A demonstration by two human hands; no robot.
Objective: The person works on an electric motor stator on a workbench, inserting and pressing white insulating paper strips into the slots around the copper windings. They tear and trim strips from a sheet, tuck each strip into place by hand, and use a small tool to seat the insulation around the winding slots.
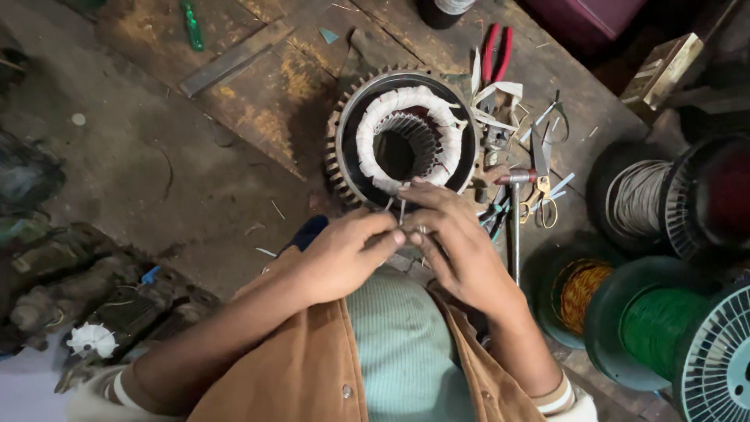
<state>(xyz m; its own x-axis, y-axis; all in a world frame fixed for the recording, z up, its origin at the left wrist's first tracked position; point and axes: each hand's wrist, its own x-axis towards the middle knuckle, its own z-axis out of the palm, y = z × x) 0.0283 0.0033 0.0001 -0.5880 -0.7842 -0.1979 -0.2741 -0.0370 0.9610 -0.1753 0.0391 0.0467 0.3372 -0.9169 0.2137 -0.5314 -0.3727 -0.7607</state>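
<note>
Both hands, left hand point(344, 254) and right hand point(453, 242), pinch wire leads point(401, 209) just below wound stator point(406, 137); winding appears complete, leads unfinished

Left hand point(344, 254), right hand point(457, 242), fingers pinched, fingertips meeting

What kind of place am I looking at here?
Most likely a motor rewinding or repair workshop: a motor stator with taped windings sits under both hands, spools of wire stand beside it, and red-handled pliers lie on the worn wooden bench.
</note>
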